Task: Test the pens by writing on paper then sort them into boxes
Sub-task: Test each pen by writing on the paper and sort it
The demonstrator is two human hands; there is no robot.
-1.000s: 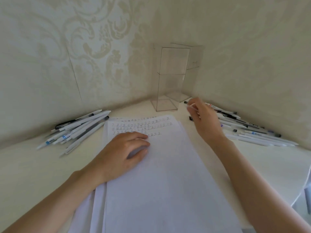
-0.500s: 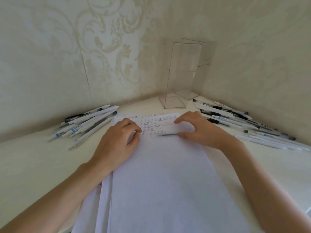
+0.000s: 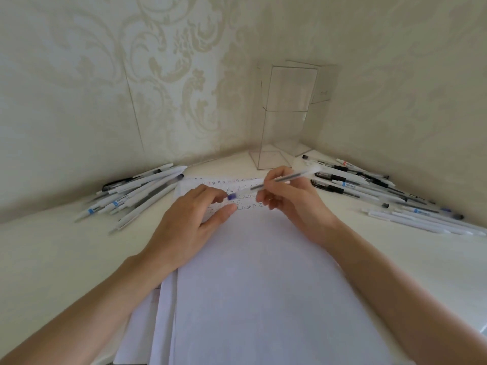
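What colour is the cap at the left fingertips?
Blue-violet: small pen cap by the clear-barrelled pen, head view.

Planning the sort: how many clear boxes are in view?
2. The front clear box stands upright in the far corner; the rear clear box stands just behind it, partly overlapped. No others visible.

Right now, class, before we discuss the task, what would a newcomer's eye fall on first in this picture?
Both hands meet over the far end of the paper: the right hand grips a clear pen while the left hand pinches its purple end, just above rows of written characters. The left heap of pens and right heap of pens flank the sheet by the walls, and tall clear boxes stand in the corner.
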